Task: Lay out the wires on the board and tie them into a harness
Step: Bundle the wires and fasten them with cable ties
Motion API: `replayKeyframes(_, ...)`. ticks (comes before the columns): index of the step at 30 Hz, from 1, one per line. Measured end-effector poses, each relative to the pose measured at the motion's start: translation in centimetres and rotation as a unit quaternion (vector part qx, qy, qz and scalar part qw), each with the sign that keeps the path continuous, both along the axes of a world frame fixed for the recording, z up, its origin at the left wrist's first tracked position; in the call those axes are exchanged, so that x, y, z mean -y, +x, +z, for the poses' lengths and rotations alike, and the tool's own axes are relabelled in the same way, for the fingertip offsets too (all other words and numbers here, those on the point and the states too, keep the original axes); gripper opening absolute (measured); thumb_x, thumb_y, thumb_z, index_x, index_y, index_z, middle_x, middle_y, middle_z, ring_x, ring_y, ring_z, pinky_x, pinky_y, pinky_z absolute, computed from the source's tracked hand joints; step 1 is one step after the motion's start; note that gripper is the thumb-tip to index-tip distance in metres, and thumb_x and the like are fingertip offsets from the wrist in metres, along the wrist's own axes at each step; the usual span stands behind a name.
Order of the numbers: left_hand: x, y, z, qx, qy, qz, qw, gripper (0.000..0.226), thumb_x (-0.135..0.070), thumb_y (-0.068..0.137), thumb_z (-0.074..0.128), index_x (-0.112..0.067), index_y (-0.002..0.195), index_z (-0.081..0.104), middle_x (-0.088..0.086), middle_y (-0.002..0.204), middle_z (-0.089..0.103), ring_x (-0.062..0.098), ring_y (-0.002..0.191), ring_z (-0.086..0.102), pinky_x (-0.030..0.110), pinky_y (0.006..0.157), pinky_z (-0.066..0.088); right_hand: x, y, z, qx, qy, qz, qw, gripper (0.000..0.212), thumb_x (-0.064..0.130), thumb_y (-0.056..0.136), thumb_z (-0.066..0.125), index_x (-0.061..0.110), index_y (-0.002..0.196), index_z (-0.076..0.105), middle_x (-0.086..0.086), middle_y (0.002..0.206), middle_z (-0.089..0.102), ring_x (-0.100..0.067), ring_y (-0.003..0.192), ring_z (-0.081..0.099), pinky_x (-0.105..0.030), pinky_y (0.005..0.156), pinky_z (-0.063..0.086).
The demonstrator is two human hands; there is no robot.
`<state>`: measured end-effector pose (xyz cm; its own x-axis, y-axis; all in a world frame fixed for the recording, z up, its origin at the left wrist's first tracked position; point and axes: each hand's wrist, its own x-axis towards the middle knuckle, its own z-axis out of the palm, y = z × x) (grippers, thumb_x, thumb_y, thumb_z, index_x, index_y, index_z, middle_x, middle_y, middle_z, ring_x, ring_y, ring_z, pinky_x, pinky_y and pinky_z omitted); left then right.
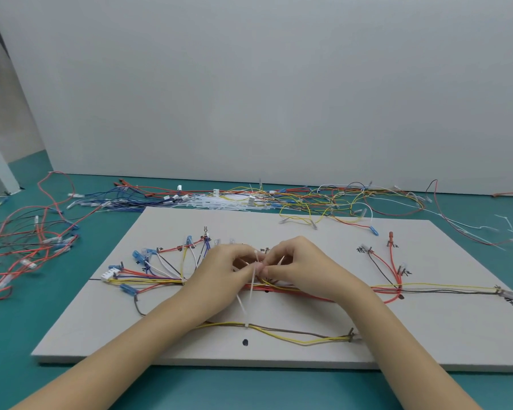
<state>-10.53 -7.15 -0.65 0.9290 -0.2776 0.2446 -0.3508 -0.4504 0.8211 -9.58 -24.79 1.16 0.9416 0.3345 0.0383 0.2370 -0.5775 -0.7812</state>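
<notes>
Both hands pinched a white cable tie [251,287] at mid-board: left hand [219,269] and right hand [292,266] met fingertip to fingertip. Directly beneath the grip, the wire bundle [279,289] ran left to right, while the tie's tail crossed it, trailing toward the person, nearer the left hand.

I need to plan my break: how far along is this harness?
Done: wires are routed across the board, and one tie binds the lower pair. In hand: both hands, left and right, work a white zip tie around the main bundle. Left: the fanned branches look untied.
</notes>
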Motion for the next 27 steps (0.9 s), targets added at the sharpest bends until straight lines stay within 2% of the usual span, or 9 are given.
replayKeyframes(4,0.2,0.0,0.0,0.018,-0.013,0.012,1.0,0.016,-0.01,0.089,0.066,-0.022,0.089,0.076,-0.008,0.079,0.073,0.009,0.071,0.064,0.017,0.062,0.047,0.6,-0.5,0.8,0.011,-0.019,-0.013,1.0,0.005,0.019,0.085,0.071,0.017,0.083,0.075,0.002,0.08,0.072,-0.002,0.062,0.056,-0.018,0.062,0.044)
replayKeyframes(7,0.3,0.0,0.0,0.015,-0.032,0.01,0.999,0.024,-0.006,0.087,0.067,-0.027,0.077,0.072,-0.004,0.074,0.072,0.009,0.068,0.064,0.02,0.064,0.05,1.4,-0.9,2.0,0.048,-0.059,-0.048,0.996,0.012,0.023,0.08,0.075,0.019,0.072,0.068,0.009,0.067,0.063,0.002,0.055,0.05,-0.016,0.058,0.042)
replayKeyframes(9,0.3,-0.2,-0.1,-0.007,-0.049,0.001,0.999,0.024,-0.002,0.087,0.064,-0.022,0.076,0.07,0.0,0.074,0.072,0.016,0.071,0.068,0.031,0.07,0.055,1.9,-1.6,2.6,0.014,-0.111,-0.034,0.993,0.024,0.033,0.074,0.079,0.016,0.065,0.065,0.009,0.057,0.057,-0.001,0.051,0.047,-0.018,0.053,0.04)
replayKeyframes(11,0.3,-0.3,-0.1,-0.02,-0.067,0.001,0.998,0.021,-0.001,0.088,0.062,-0.018,0.079,0.069,0.001,0.075,0.073,0.02,0.075,0.07,0.04,0.076,0.056,1.9,-2.7,2.4,-0.052,-0.138,-0.016,0.989,0.031,0.039,0.07,0.082,0.012,0.067,0.066,0.006,0.056,0.061,-0.005,0.051,0.052,-0.023,0.055,0.045)
replayKeyframes(15,0.3,-0.4,-0.2,-0.031,-0.096,0.002,0.995,0.021,0.002,0.089,0.059,-0.014,0.078,0.067,0.0,0.077,0.074,0.016,0.074,0.071,0.046,0.081,0.056,0.9,-4.0,1.1,-0.049,-0.134,-0.072,0.987,0.012,0.024,0.074,0.076,0.014,0.071,0.07,0.005,0.059,0.065,-0.011,0.057,0.059,-0.033,0.065,0.055)
replayKeyframes(18,0.3,-0.4,-0.3,-0.032,-0.099,0.004,0.995,0.017,0.002,0.09,0.059,-0.009,0.079,0.066,0.001,0.076,0.074,0.015,0.072,0.071,0.045,0.082,0.056,0.2,-4.3,1.1,-0.007,-0.176,-0.105,0.979,0.008,0.017,0.076,0.068,0.016,0.069,0.071,0.003,0.069,0.068,-0.014,0.067,0.063,-0.034,0.069,0.058)
replayKeyframes(21,0.2,-0.3,-0.4,-0.03,-0.098,0.004,0.995,0.016,-0.001,0.09,0.061,-0.01,0.08,0.068,0.003,0.076,0.074,0.016,0.073,0.071,0.044,0.082,0.056,-0.6,-4.5,1.4,0.025,-0.236,-0.115,0.965,0.01,0.014,0.078,0.061,0.018,0.078,0.071,-0.002,0.088,0.067,-0.021,0.084,0.063,-0.033,0.074,0.055)
replayKeyframes(25,0.3,-0.3,-0.3,0.0,-0.042,0.006,0.999,0.018,-0.012,0.091,0.063,-0.015,0.079,0.075,-0.001,0.073,0.073,0.009,0.068,0.066,0.027,0.07,0.052,-1.5,-4.6,1.8,0.045,-0.298,-0.121,0.946,0.015,0.013,0.08,0.059,0.013,0.094,0.065,-0.007,0.1,0.06,-0.028,0.094,0.059,-0.034,0.08,0.052)
replayKeyframes(27,0.3,-0.3,-0.4,0.017,-0.029,0.016,0.999,0.017,-0.016,0.091,0.063,-0.015,0.08,0.076,0.0,0.075,0.072,0.003,0.064,0.059,0.019,0.062,0.045,-1.7,-4.5,1.9,0.047,-0.319,-0.115,0.939,0.015,0.014,0.079,0.062,0.012,0.094,0.062,-0.005,0.096,0.057,-0.027,0.092,0.056,-0.031,0.073,0.048)
